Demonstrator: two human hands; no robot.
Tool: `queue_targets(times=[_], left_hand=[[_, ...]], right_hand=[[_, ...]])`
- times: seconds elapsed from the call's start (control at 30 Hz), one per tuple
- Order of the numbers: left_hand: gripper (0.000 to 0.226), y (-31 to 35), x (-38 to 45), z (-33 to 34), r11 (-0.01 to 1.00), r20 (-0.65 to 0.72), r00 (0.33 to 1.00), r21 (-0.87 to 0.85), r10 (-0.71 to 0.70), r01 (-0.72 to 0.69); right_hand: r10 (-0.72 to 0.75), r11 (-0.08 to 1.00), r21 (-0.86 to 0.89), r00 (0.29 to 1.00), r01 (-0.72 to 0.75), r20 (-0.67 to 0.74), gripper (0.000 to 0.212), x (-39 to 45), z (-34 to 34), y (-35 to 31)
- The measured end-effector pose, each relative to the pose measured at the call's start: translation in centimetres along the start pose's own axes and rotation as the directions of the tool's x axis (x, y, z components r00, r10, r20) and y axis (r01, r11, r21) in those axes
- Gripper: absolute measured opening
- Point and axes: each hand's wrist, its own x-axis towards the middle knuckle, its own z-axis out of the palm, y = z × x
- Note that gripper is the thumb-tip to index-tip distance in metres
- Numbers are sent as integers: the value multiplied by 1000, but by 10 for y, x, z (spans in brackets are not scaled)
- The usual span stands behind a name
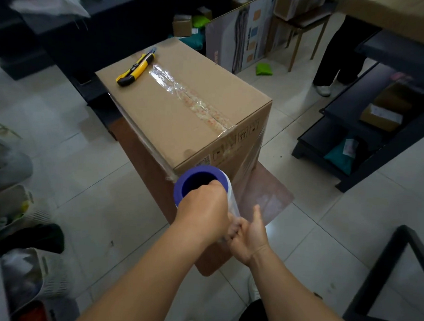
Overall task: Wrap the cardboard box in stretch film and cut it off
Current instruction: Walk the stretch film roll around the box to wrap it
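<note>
A tall brown cardboard box [184, 105] stands on the floor, its top seam taped. Clear stretch film covers its near right side and clings along its left top edge. A roll of stretch film [200, 181] with a purple core stands upright at the box's near corner. My left hand [201, 209] grips the roll's top end, fingers hooked into the core. My right hand [247, 232] holds the roll's lower end, thumb raised. A yellow and black utility knife [134, 70] lies on the box's far left top.
A flat cardboard sheet [265, 200] lies under the box. Black shelving [355, 133] with parcels stands to the right, baskets [19, 206] at the left. Another person's legs [339, 59] are at the back right. A black frame [401, 280] is at the near right.
</note>
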Motion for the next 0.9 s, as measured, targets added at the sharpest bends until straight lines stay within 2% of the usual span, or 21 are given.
queue_targets(times=[0.13, 0.33, 0.57, 0.67, 0.73, 0.8, 0.9], left_hand=[[28, -11, -7, -2, 1000, -8, 1000, 6, 13, -13], [28, -29, -17, -2, 1000, -10, 1000, 5, 25, -25], [28, -53, -26, -3, 998, -30, 998, 6, 61, -61], [27, -65, -30, -4, 997, -29, 996, 12, 79, -79], [27, -74, -32, -5, 996, -15, 996, 15, 88, -88], [29, -82, -32, -7, 996, -7, 996, 16, 86, -86], [38, -95, -33, -13, 996, 7, 996, 5, 86, -86]], right_hand=[[-6, 1000, 26, 1000, 6, -22, 75, -7, 4, 12], [0, 1000, 15, 999, 1, -33, 71, -11, 7, 34], [-21, 1000, -13, 999, 20, -48, 71, -12, 11, 62], [-23, 1000, -4, 999, 22, -39, 82, -10, 12, 73], [-24, 1000, 4, 999, 24, -38, 82, -6, 11, 83], [-34, 999, 5, 997, 34, -69, 86, 2, 11, 96], [-13, 1000, -20, 999, 13, -42, 87, 8, 14, 109]])
